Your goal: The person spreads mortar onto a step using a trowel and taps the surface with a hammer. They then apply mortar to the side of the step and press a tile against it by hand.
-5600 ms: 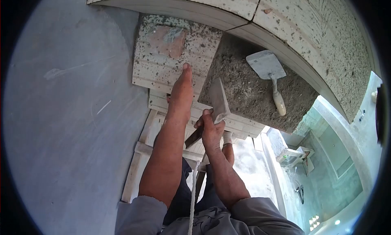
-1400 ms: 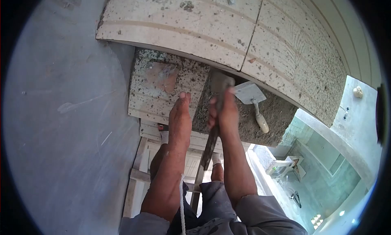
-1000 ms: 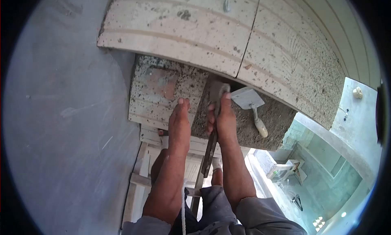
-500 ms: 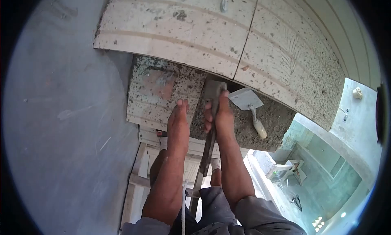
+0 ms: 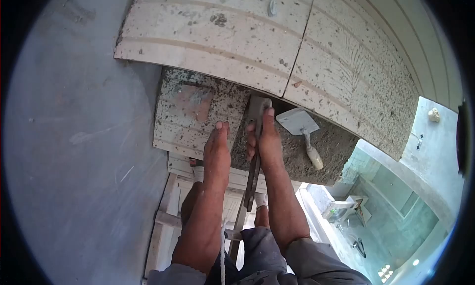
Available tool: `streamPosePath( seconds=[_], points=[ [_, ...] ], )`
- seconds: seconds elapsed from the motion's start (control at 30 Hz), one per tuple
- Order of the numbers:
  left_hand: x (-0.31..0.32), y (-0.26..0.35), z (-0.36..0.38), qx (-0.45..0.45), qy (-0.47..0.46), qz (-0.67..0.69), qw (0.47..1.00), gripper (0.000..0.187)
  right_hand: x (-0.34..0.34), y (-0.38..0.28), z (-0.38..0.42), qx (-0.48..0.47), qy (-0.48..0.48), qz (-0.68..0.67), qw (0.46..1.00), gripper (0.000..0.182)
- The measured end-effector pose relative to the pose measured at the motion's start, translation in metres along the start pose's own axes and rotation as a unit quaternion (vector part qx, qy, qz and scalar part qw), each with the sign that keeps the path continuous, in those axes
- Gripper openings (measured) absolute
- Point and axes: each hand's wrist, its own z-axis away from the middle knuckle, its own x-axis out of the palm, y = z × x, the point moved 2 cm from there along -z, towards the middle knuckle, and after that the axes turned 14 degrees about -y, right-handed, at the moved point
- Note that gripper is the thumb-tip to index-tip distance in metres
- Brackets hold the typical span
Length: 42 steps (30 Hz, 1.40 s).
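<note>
My left hand (image 5: pixel 217 154) is held out with its fingers stretched forward and nothing visible in it. It is above the edge of a mortar-spattered panel (image 5: pixel 170 129), on which a reddish square piece (image 5: pixel 195 104) with grey mortar lies. My right hand (image 5: pixel 268 141) is closed round a long, flat plastering trowel (image 5: pixel 253 178), seen nearly edge-on, its lower end pointing back toward my body. Just right of that hand, a pointing trowel (image 5: pixel 298 122) with a broad grey blade and a pale handle rests on rough grey mortar (image 5: pixel 329 156).
A large spattered panel (image 5: pixel 213 43) with a seam runs across the top. On the left is a smooth grey wall (image 5: pixel 79 136). Wooden framing (image 5: pixel 168 219) and a white rope (image 5: pixel 222 250) are below me. Further down at right is a lower room with a pale green floor (image 5: pixel 391 230).
My right hand has shifted slightly left with the plastering trowel. My left hand stays nearly where it was, and the pointing trowel still lies on the mortar.
</note>
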Motion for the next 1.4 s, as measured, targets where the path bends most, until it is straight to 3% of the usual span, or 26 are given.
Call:
streamPosePath(
  seconds=[0.17, 0.33, 0.4, 0.43, 0.5, 0.53, 0.6, 0.73, 0.8, 0.9, 1.13, 1.2, 1.33, 1.4],
  points=[
    [-0.001, -0.003, 0.009, -0.014, -0.004, -0.005, 1.000, 0.070, -0.004, 0.014, 0.006, 0.014, 0.015, 0.061, 0.998, 0.075],
    [-0.001, 0.000, 0.004, 0.006, -0.003, 0.026, 1.000, 0.068, -0.006, 0.020, 0.007, 0.021, -0.001, 0.119, 0.993, 0.065],
    [0.001, 0.004, 0.006, -0.011, -0.024, -0.004, 1.000, 0.068, -0.014, 0.032, 0.008, -0.102, -0.005, 0.265, 0.959, 0.063],
    [0.000, 0.003, 0.005, -0.009, -0.024, 0.001, 1.000, 0.068, -0.016, 0.035, 0.013, -0.102, -0.005, 0.269, 0.958, 0.063],
    [-0.001, 0.003, 0.006, 0.008, -0.020, 0.044, 0.999, 0.068, -0.016, 0.030, 0.026, -0.204, 0.010, 0.460, 0.864, 0.044],
    [-0.003, 0.004, 0.007, 0.008, -0.020, 0.047, 0.999, 0.068, -0.017, 0.023, 0.032, -0.203, 0.010, 0.463, 0.863, 0.044],
    [-0.004, 0.007, 0.010, 0.001, -0.015, 0.048, 0.999, 0.070, -0.019, 0.010, 0.044, -0.047, -0.042, 0.539, 0.840, 0.041],
    [-0.004, 0.005, 0.012, 0.012, -0.011, 0.042, 0.999, 0.071, -0.018, 0.001, 0.034, -0.010, -0.066, 0.624, 0.778, 0.045],
    [-0.005, 0.002, 0.016, 0.009, -0.023, 0.054, 0.998, 0.073, -0.019, 0.003, 0.011, -0.045, -0.054, 0.702, 0.709, 0.041],
    [-0.007, -0.005, 0.018, 0.021, -0.025, 0.047, 0.998, 0.073, -0.022, 0.007, 0.011, -0.024, -0.056, 0.734, 0.676, 0.041],
    [-0.005, -0.011, 0.022, 0.020, -0.018, 0.065, 0.997, 0.075, -0.024, 0.027, 0.013, -0.034, -0.039, 0.694, 0.718, 0.044],
    [-0.002, -0.012, 0.019, 0.039, -0.025, 0.059, 0.997, 0.076, -0.022, 0.023, -0.002, -0.080, -0.012, 0.714, 0.696, 0.042],
    [-0.005, -0.006, 0.022, 0.028, -0.024, 0.062, 0.997, 0.076, -0.027, 0.022, 0.016, -0.053, -0.024, 0.705, 0.707, 0.042],
    [-0.008, -0.007, 0.022, 0.041, -0.025, 0.058, 0.997, 0.076, -0.026, 0.027, 0.020, -0.058, -0.054, 0.724, 0.685, 0.041]
  ],
)
